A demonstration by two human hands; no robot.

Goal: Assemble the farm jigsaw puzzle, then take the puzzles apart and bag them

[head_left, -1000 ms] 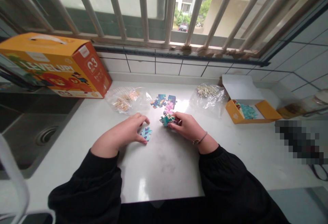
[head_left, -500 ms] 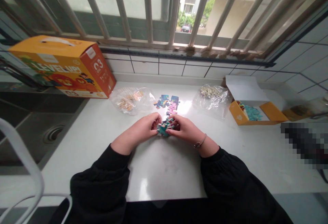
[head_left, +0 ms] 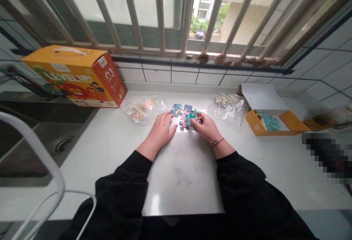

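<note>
Several puzzle pieces (head_left: 177, 109) with blue and pink printing lie on the white counter in front of me. My right hand (head_left: 205, 125) grips a few teal and brown puzzle pieces (head_left: 192, 117) between thumb and fingers, held over the pink ones and partly covering them. Beside the blue pieces, my left hand (head_left: 162, 128) rests low over the counter. Its fingers are stretched out with the thumb apart, and nothing is in it. The fingertips are close to the left edge of the blue pieces; whether they touch cannot be made out.
An orange carton (head_left: 74, 77) stands at the back left, beside the sink (head_left: 27, 148). Clear plastic bags (head_left: 144, 110) lie left and right of the puzzle pieces. An open orange box (head_left: 275, 124) with teal pieces sits at right. A white cable (head_left: 52, 166) crosses the lower left.
My left hand has let go of the teal pieces and opened. My right hand has carried them forward and slightly right, over the pink pieces. The camera view has shifted a little.
</note>
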